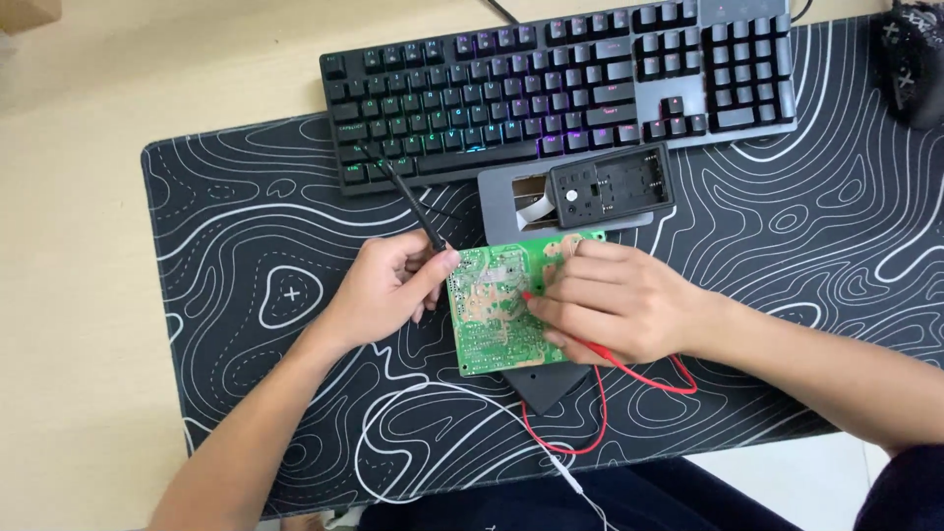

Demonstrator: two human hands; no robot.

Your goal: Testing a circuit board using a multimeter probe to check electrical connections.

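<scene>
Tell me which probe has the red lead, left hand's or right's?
The probe in the right hand: its red lead loops below. The left hand holds the black probe.

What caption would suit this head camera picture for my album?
Left hand holds a black probe, right hand a red probe, on a green circuit board.

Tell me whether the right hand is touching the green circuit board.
Touching. The head view shows the right hand lying flat across the green circuit board, its fingers pressed on the board's surface with no gap.
</scene>
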